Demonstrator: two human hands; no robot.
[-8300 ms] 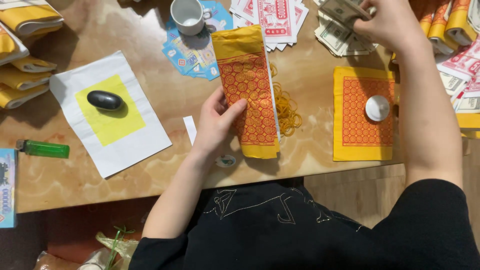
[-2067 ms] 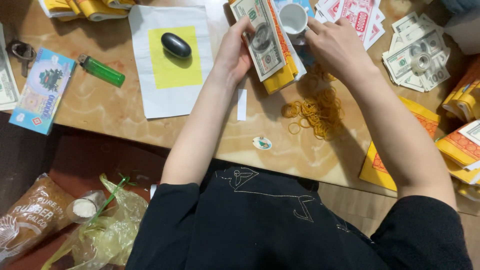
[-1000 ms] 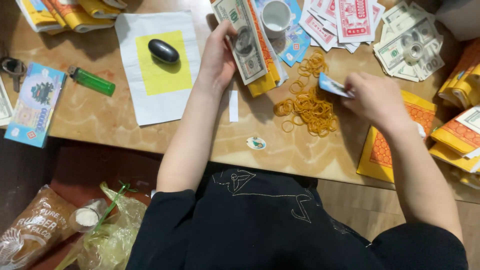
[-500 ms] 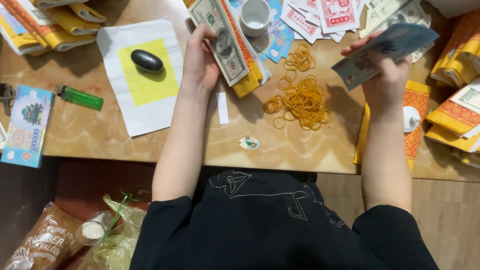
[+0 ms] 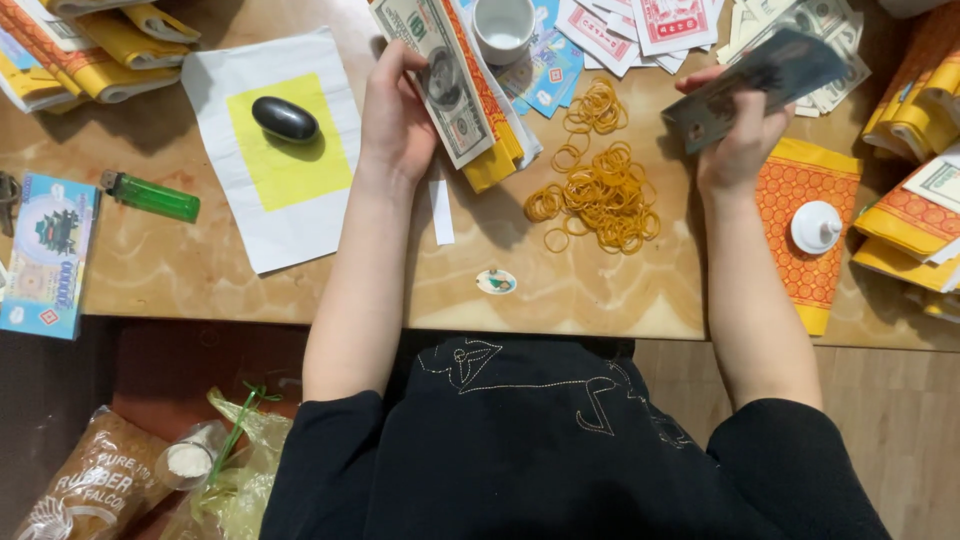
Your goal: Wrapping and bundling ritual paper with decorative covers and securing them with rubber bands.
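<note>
My left hand [image 5: 397, 112] grips the left edge of a stack of banknote-style paper [image 5: 440, 70] lying on a folded yellow and orange sheet [image 5: 492, 150] at the top middle of the table. My right hand [image 5: 738, 140] is raised over the table's right side and holds a small bundle of the same notes [image 5: 752, 78], blurred by motion. Between the two hands lies a loose heap of yellow rubber bands [image 5: 598, 185].
A white cup [image 5: 503, 24] stands behind the stack. A dark oval stone [image 5: 285, 118] weighs down a white and yellow sheet [image 5: 270, 210]. A green lighter [image 5: 150, 196], a white knob [image 5: 816, 226] on an orange sheet, and folded yellow packets [image 5: 905, 215] lie around.
My right hand has picked a small bundle of notes from the right and lifted it above the table. My left hand has stayed on the stack. The view has shifted.
</note>
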